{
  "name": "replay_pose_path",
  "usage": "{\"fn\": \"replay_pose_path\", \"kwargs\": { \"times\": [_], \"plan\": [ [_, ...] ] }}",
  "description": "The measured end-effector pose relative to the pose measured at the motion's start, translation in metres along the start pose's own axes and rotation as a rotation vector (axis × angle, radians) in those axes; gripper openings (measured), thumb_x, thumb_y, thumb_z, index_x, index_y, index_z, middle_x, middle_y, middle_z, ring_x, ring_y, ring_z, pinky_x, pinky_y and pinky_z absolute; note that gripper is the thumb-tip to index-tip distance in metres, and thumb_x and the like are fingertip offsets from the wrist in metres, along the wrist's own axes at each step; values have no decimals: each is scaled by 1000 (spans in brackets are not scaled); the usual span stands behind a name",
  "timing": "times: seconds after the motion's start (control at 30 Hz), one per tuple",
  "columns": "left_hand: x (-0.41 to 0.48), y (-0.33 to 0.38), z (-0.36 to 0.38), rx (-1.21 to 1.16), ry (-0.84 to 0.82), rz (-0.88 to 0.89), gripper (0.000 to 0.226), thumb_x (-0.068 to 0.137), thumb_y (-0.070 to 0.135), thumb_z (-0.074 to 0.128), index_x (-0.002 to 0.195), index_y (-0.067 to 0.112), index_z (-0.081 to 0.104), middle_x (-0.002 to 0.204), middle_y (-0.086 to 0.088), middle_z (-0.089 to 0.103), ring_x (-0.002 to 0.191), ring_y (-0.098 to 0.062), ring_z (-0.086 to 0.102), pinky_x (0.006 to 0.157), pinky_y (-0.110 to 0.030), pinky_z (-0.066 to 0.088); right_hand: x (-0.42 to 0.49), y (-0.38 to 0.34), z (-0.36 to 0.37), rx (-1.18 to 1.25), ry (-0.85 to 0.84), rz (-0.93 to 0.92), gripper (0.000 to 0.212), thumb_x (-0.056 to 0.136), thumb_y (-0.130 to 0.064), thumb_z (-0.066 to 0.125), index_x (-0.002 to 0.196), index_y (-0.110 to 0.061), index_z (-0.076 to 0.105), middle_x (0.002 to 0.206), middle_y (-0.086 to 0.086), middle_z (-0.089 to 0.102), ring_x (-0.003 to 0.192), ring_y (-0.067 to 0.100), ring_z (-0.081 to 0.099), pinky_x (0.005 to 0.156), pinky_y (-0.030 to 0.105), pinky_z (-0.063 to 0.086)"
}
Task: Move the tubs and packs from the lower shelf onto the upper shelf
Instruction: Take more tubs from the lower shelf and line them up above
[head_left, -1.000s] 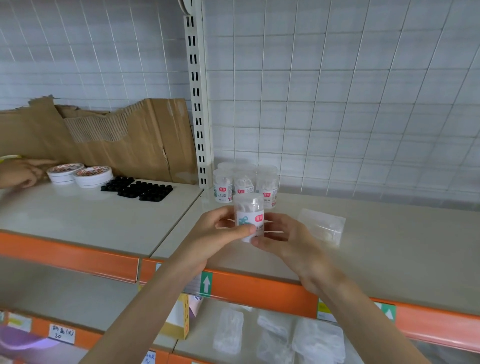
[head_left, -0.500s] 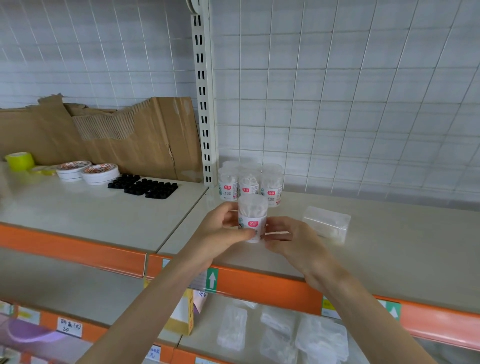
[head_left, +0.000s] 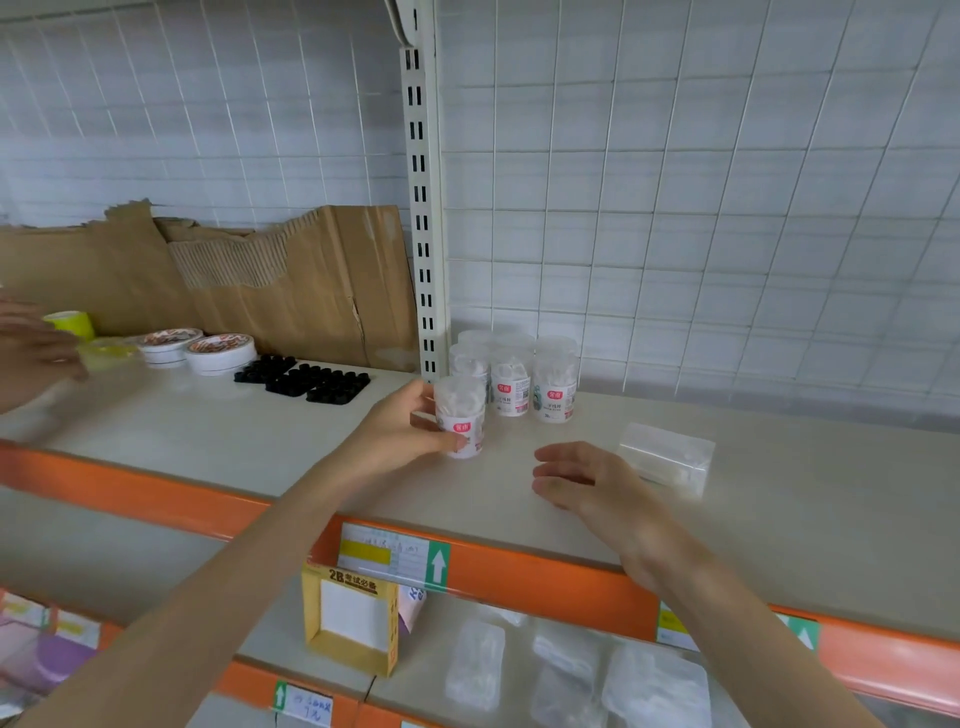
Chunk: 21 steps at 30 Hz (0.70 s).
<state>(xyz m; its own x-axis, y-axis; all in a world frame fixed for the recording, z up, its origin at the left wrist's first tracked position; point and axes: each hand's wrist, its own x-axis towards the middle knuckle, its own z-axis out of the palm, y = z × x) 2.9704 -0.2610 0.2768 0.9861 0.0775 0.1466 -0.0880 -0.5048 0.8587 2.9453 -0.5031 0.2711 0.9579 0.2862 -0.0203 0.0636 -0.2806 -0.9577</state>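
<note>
The tub (head_left: 460, 422) stands upright on the upper shelf (head_left: 779, 525), just near and left of the grouped tubs (head_left: 519, 382), whose near row shows 3. Your left hand (head_left: 397, 434) grips it, thumb and fingers curled round its side. Your right hand (head_left: 589, 480) hovers to its right with fingers loosely apart, holding nothing, beside 1 clear pack (head_left: 667, 457).

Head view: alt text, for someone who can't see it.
The left hand grips a white tub on the upper shelf, in front of a cluster of tubs; the right hand is open to its right. A clear pack lies further right, and more packs lie on the lower shelf.
</note>
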Motion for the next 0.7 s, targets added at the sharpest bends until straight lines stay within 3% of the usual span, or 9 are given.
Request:
{"fn": "replay_pose_path", "kwargs": {
  "times": [0.1, 0.3, 0.7],
  "plan": [
    [16, -7, -3, 30, 1, 26, 73, 49, 48, 84, 114, 28, 58, 113, 7, 70, 102, -12, 67, 97, -42, 52, -1, -1, 0, 5, -3, 1, 22, 90, -16, 67, 108, -28, 64, 105, -8, 69, 102, 8, 62, 97, 27, 47],
    [34, -19, -1, 16, 11, 30, 54, 77, 20, 83, 124, 20, 56, 119, 2, 66, 106, -11, 64, 96, -31, 51, -1, -2, 1, 1, -3, -2, 21, 90, -16, 66, 109, -26, 65, 105, -8, 69, 103, 8, 62, 100, 30, 47],
    [43, -33, 5, -53, 33, -14, 48, 83, 21, 78, 127, 16, 59, 119, 4, 67, 109, -10, 63, 104, -36, 47, -2, 0, 1, -3, -5, -12, 16, 91, -16, 66, 104, -25, 70, 102, -7, 70, 99, 6, 62, 96, 24, 47]
  ]
}}
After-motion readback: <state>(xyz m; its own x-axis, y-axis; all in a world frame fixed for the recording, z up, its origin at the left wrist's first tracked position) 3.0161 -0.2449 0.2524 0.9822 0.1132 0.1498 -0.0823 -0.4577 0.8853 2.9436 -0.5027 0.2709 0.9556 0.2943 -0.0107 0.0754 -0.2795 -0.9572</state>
